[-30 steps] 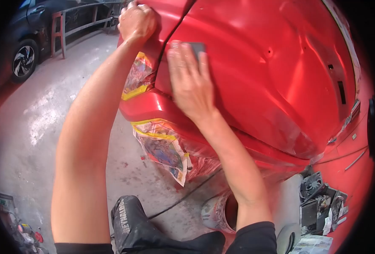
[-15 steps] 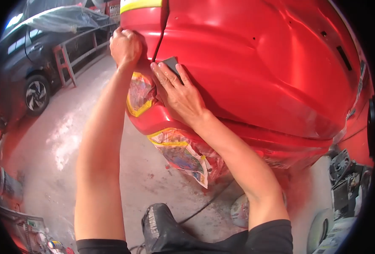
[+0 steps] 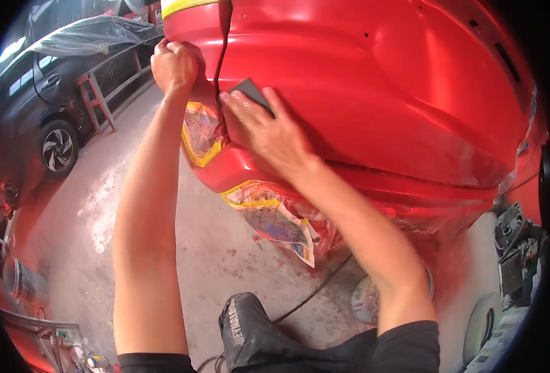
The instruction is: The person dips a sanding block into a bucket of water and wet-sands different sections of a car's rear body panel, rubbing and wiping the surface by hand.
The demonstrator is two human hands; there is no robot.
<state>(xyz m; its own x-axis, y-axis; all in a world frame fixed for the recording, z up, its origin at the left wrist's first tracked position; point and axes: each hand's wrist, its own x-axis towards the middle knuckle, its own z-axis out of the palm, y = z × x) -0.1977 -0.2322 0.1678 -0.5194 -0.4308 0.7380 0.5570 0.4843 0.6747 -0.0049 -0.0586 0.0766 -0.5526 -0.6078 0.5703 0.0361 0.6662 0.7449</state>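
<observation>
While right hand (image 3: 275,138) holds grey pad (image 3: 254,94) flat on red bodywork (image 3: 355,105), seemingly needing even pressure, left hand (image 3: 174,66) curls at its left side, contents unclear.

The right hand (image 3: 275,133) hides part of the dark pad (image 3: 251,92), whose underside is out of sight. The left hand's (image 3: 174,67) curled fingertips are hidden. The top edge cuts off the red bodywork (image 3: 324,81); the right arm (image 3: 368,230) covers part of the bucket (image 3: 364,301). Small items (image 3: 88,360) at lower left are too blurred to tell.
</observation>
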